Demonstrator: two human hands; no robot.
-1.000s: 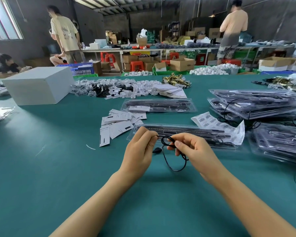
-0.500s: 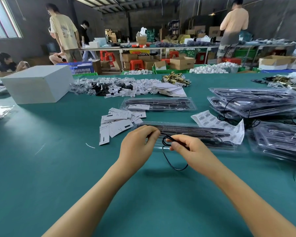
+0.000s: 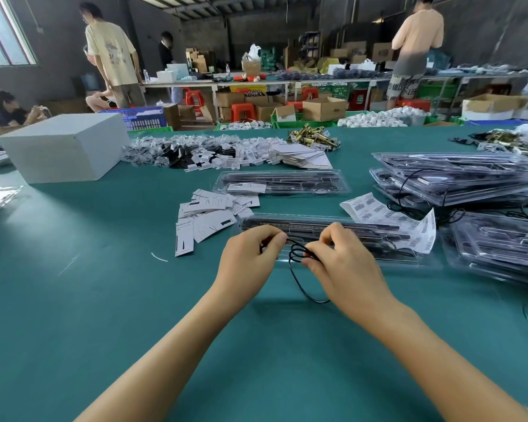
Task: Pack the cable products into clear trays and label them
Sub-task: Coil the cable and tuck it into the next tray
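I have the thin black cable (image 3: 299, 254) pinched between both hands (image 3: 302, 257), right at the middle of my view and just at the near edge of the open clear tray (image 3: 333, 236). My left hand (image 3: 250, 263) nips one end between thumb and fingertips; my right hand (image 3: 348, 269) holds the small coils together, while a slack loop hangs from them at six o'clock down to the green bench (image 3: 134, 300). The two hands sit close together, both closed on the wire.

I judge the cable very light, limp and springy: the coils will want to spring open once freed, so I would keep hold at the point where the turns cross, not on the hanging loop. The sheath looks smooth, so a firm pinch seems wise. The tray looks thin and flexible and may slide under a push.

At three o'clock from the tray lies a strip of barcode labels (image 3: 378, 208), and beyond it a stack of filled trays (image 3: 457, 178). At ten o'clock sit loose white cards (image 3: 208, 214); at twelve o'clock another packed tray (image 3: 281, 182). Farther off at ten o'clock stands a white box (image 3: 64, 147).
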